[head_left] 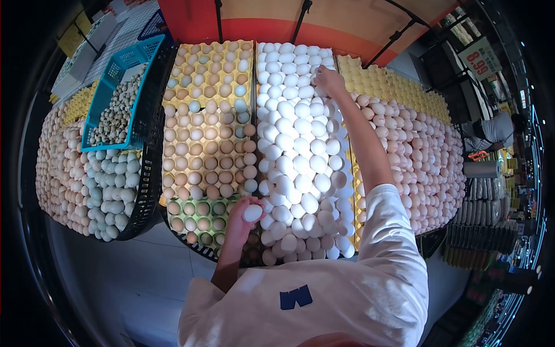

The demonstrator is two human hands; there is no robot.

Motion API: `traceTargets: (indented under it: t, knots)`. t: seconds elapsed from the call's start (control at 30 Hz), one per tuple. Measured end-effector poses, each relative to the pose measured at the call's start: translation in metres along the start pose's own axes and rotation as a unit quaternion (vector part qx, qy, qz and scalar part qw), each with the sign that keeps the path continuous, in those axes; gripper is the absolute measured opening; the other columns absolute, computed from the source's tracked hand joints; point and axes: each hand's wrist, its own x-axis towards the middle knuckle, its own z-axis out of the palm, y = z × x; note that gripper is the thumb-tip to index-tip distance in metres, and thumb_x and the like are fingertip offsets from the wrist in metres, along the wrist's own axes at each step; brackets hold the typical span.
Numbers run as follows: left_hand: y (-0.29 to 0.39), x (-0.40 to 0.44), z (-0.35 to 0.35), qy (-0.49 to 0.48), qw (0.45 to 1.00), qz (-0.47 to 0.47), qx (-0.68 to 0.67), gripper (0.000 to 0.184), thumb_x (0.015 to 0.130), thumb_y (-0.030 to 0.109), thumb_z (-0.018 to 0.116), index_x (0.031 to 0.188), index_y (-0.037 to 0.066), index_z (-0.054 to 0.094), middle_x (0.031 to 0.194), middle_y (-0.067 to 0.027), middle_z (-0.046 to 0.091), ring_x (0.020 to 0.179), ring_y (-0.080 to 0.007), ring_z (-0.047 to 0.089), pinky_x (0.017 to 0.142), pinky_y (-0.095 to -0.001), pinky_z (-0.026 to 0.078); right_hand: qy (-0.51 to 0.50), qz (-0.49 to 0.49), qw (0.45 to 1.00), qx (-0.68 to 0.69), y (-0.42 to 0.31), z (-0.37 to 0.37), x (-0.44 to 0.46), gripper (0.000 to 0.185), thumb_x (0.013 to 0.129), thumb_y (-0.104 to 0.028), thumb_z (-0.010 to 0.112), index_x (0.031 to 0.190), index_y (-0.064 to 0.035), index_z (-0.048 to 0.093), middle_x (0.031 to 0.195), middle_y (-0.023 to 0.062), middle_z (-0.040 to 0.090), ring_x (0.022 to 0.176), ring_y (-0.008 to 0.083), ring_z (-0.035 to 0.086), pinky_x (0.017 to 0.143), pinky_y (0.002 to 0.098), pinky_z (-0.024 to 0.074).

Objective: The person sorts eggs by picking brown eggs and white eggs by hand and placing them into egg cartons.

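Note:
A broad heap of white eggs [302, 144] fills the middle of the display. My left hand [247, 215], low and left of the heap, has its fingers closed round a single white egg [252, 213]. To its left stand brown eggs [196, 147] in rows on yellow trays, with a green tray [188, 207] at the near end. My right hand [328, 81] reaches to the far right corner of the white eggs, fingers bent down at them; whatever is between its fingers is too small to make out.
On the left, a teal basket [91, 124] holds speckled quail eggs beside pale bluish eggs [110, 191]. Pinkish eggs [413, 168] are piled at the right, below yellow trays [370, 80]. A red and tan panel [260, 20] rises behind. A person [496, 128] is at the far right.

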Motion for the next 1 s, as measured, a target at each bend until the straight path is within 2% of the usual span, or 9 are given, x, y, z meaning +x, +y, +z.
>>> traceTargets:
  t: [0.33,0.4,0.6,0.73,0.83,0.9,0.93,1.0]
  knots:
    - [0.0,0.001,-0.001,-0.004,1.0,0.004,-0.006,0.022,0.095,0.02,0.048,0.105,0.002,0.055,0.101,-0.0126,0.062,0.098,-0.0217,0.062,0.083,-0.0384,0.055,-0.064,-0.017,0.998,-0.023,0.002,0.005,0.011,0.045,0.076,-0.032,0.065,0.115,-0.0109,0.058,0.1,0.0159,0.067,0.097,0.0322,0.064,0.083,0.0449,0.0503]
    - [0.0,0.001,-0.001,0.0,1.0,0.001,-0.004,0.022,0.095,0.02,0.048,0.105,0.001,0.055,0.101,-0.0126,0.062,0.098,-0.0216,0.061,0.083,-0.0383,0.055,-0.034,0.019,0.998,-0.042,-0.003,0.003,0.009,0.042,0.078,-0.032,0.064,0.113,-0.0101,0.057,0.099,0.016,0.067,0.095,0.033,0.064,0.081,0.0458,0.0502]
    - [0.0,0.0,0.003,0.007,1.0,-0.007,-0.001,0.022,0.095,0.019,0.047,0.106,0.002,0.055,0.101,-0.0115,0.062,0.097,-0.0205,0.062,0.082,-0.037,0.055,-0.036,-0.016,0.998,-0.041,0.0,0.003,0.009,0.035,0.081,-0.032,0.063,0.106,-0.0093,0.056,0.096,0.0159,0.068,0.094,0.0344,0.064,0.079,0.0472,0.0496]
    - [0.0,0.001,0.003,0.005,1.0,-0.003,0.007,0.022,0.095,0.019,0.047,0.106,0.002,0.055,0.101,-0.0109,0.062,0.096,-0.0197,0.062,0.081,-0.0362,0.055,-0.045,-0.013,0.997,-0.057,-0.001,0.004,0.008,0.035,0.082,-0.031,0.062,0.109,-0.0096,0.058,0.097,0.0156,0.068,0.094,0.0345,0.064,0.08,0.0469,0.0495]
    - [0.001,0.001,0.003,0.004,1.0,0.004,0.01,0.022,0.095,0.02,0.048,0.106,0.002,0.055,0.101,-0.0109,0.063,0.096,-0.0193,0.062,0.08,-0.036,0.055,0.0,-0.009,0.999,-0.049,0.001,0.005,0.003,0.029,0.083,-0.03,0.061,0.104,-0.0099,0.063,0.092,0.0159,0.068,0.089,0.0322,0.065,0.078,0.0428,0.0507]
    - [0.001,0.001,0.004,0.003,1.0,0.01,0.012,0.023,0.095,0.021,0.048,0.106,0.002,0.055,0.1,-0.0109,0.063,0.095,-0.0192,0.062,0.08,-0.0359,0.055,0.063,-0.004,0.997,0.054,0.005,-0.003,-0.002,0.03,0.084,-0.031,0.059,0.101,-0.0073,0.065,0.089,0.0171,0.068,0.087,0.0335,0.066,0.076,0.0434,0.0509]
    - [0.001,0.001,0.004,-0.001,1.0,0.015,0.007,0.023,0.095,0.021,0.048,0.105,0.002,0.056,0.101,-0.0109,0.063,0.095,-0.0193,0.062,0.08,-0.0357,0.055,0.063,-0.004,0.997,0.054,0.003,-0.006,-0.005,0.03,0.084,-0.031,0.059,0.101,-0.0073,0.065,0.089,0.0171,0.068,0.087,0.0335,0.066,0.076,0.0434,0.0509]
    - [0.003,-0.001,0.005,-0.006,1.0,0.02,0.003,0.023,0.095,0.022,0.048,0.105,0.002,0.056,0.101,-0.0108,0.063,0.095,-0.0194,0.062,0.08,-0.0355,0.055,0.108,0.006,0.974,0.198,0.001,-0.02,-0.016,0.026,0.086,-0.028,0.059,0.095,-0.0042,0.067,0.084,0.0162,0.068,0.078,0.0292,0.066,0.071,0.0389,0.051]
